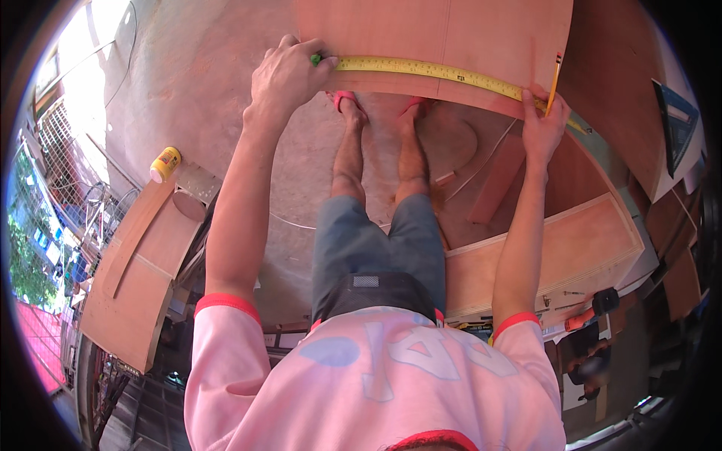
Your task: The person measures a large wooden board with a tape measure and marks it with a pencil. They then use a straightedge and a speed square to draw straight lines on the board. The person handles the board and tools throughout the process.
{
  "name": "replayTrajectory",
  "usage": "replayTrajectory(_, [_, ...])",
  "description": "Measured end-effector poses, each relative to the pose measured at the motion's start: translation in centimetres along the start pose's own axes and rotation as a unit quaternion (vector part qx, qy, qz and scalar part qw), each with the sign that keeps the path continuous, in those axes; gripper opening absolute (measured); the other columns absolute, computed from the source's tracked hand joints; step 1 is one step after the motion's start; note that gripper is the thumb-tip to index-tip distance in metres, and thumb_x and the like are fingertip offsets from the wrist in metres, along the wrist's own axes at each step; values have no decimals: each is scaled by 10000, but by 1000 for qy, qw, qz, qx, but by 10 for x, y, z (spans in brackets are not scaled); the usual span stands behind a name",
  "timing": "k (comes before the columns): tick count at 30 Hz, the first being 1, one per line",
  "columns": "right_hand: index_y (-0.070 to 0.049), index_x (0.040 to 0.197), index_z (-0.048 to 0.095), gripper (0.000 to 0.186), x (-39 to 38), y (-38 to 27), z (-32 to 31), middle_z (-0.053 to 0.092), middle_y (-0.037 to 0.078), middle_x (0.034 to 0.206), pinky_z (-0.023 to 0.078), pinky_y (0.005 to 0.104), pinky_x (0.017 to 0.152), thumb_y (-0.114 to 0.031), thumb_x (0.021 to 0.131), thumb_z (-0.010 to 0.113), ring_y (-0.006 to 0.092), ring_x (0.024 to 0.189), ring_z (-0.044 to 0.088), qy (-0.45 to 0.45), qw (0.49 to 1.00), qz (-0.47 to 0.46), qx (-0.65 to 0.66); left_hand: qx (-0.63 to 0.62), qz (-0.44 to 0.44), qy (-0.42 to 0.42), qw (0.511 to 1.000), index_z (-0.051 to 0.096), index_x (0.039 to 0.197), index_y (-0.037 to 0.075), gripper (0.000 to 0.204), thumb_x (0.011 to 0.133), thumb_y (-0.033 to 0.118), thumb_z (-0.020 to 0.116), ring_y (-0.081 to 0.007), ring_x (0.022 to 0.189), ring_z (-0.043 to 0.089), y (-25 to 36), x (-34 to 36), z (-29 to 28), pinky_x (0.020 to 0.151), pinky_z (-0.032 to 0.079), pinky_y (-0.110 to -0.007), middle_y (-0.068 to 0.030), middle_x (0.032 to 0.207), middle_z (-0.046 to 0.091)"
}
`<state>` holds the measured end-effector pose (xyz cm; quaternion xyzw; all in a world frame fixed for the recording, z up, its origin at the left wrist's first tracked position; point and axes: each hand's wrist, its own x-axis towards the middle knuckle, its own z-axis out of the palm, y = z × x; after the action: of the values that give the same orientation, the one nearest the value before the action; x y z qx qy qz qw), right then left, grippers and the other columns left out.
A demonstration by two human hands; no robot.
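A yellow tape measure (421, 69) stretches across a reddish-brown wooden board (376, 30), close to the board's near edge. My left hand (289, 79) is closed on the tape's left end at the board's left side, where a small green piece shows by the fingertips. My right hand (545, 124) pinches the blade near the board's right corner. It also holds a yellow pencil (555, 84), standing up from the fingers with its dark end away from me. Past the right hand, a short length of tape runs on over the edge of a panel.
At right stands a wooden box-like piece (549, 248) with small tools and an orange-and-black power tool (583, 319) beside it. A yellow tub (165, 164) sits on a wooden workpiece (131, 278) at left. A white cord (481, 161) crosses the floor near my feet.
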<state>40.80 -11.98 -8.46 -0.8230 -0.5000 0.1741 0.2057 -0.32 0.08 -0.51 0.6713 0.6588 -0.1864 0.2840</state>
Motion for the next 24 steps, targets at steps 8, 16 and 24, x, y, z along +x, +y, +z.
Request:
replayTrajectory(8, [-71, 1072, 676, 369, 2, 1, 0, 571, 130, 1286, 514, 442, 1023, -341, 898, 856, 325, 1207, 615, 8, 1000, 17, 10, -12, 6, -33, 999, 745, 1263, 239, 369, 998, 445, 593, -326, 1218, 638, -8, 1, -5, 1000, 555, -480, -94, 1261, 672])
replayTrajectory(16, [-72, 1077, 684, 376, 3, 6, -1, 576, 133, 1281, 516, 436, 1022, -353, 896, 856, 317, 1202, 615, -5, 1000, 1, 0, 1, -4, -30, 1000, 754, 1260, 237, 357, 995, 435, 621, -329, 1219, 639, -16, 0, -11, 990, 562, -474, -91, 1255, 676])
replayTrajectory(24, [-46, 1098, 694, 400, 4, 5, -4, 604, 156, 1243, 490, 429, 1042, -365, 911, 847, 310, 1216, 593, -11, 1000, 10, 3, 33, -10, 58, 998, 765, 1187, 210, 360, 1006, 485, 620, -311, 1169, 659, -4, -7, 2, 944, 559, -482, -69, 1158, 681])
